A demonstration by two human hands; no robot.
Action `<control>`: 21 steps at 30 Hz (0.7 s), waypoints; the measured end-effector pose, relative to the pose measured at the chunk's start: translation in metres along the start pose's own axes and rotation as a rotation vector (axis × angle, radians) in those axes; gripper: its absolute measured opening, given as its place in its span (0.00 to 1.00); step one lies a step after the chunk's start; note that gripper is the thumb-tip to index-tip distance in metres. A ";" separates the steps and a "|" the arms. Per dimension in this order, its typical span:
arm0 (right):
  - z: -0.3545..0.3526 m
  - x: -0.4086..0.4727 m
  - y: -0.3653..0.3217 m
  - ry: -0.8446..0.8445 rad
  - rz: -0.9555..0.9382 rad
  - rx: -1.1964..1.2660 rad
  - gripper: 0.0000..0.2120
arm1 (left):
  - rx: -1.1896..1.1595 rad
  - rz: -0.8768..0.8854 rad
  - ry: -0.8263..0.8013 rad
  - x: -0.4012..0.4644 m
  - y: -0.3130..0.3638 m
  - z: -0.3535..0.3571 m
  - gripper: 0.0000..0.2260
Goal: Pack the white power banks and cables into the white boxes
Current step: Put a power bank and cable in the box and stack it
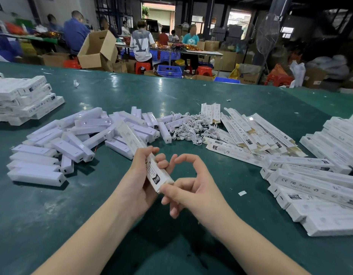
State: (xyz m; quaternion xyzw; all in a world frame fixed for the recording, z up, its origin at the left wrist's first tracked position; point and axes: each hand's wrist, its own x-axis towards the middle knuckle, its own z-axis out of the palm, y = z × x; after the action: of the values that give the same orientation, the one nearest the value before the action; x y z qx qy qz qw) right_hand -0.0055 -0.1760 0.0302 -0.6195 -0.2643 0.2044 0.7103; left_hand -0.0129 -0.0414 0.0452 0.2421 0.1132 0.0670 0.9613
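The left hand (141, 175) grips one long white box (149, 164), fingers curled round its middle, held tilted above the green table (191, 92). The right hand (188, 188) pinches the box's near end between thumb and a fingertip (its other fingers curl loosely). Beyond lie three heaps: bare power banks (72, 139) at left, tangled white cables (191, 130) in the centre, flat boxes (256, 133) at right. Two stacks of boxes stand apart: far left (23, 100) and right (320, 181). Each pile holds too many to count.

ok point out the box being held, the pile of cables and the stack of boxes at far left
held box (151, 171), head view, on its printed side between the two hands
cable pile (191, 129), head view, on the middle of the tangle
box stack (27, 98), head view, on the front face of the stack
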 end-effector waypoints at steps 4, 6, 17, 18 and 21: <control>-0.006 0.003 0.003 0.116 0.006 -0.236 0.32 | 0.056 -0.046 -0.036 -0.003 -0.002 0.002 0.10; -0.009 0.002 0.006 0.178 -0.063 -0.418 0.31 | 0.096 -0.065 -0.050 -0.006 -0.003 0.003 0.10; -0.004 0.002 0.018 -0.028 -0.006 -0.471 0.32 | 1.014 0.074 0.022 -0.007 -0.004 -0.007 0.16; -0.005 0.003 0.019 -0.003 -0.011 -0.441 0.27 | 1.125 0.083 0.034 -0.006 -0.002 -0.008 0.20; -0.011 0.008 0.018 0.182 -0.064 -0.558 0.16 | 1.526 0.421 0.112 0.009 0.007 -0.023 0.23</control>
State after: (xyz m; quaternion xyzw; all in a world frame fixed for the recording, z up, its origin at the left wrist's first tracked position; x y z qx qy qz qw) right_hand 0.0081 -0.1772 0.0122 -0.7980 -0.2649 0.0446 0.5395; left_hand -0.0106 -0.0232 0.0279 0.8466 0.1280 0.1635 0.4900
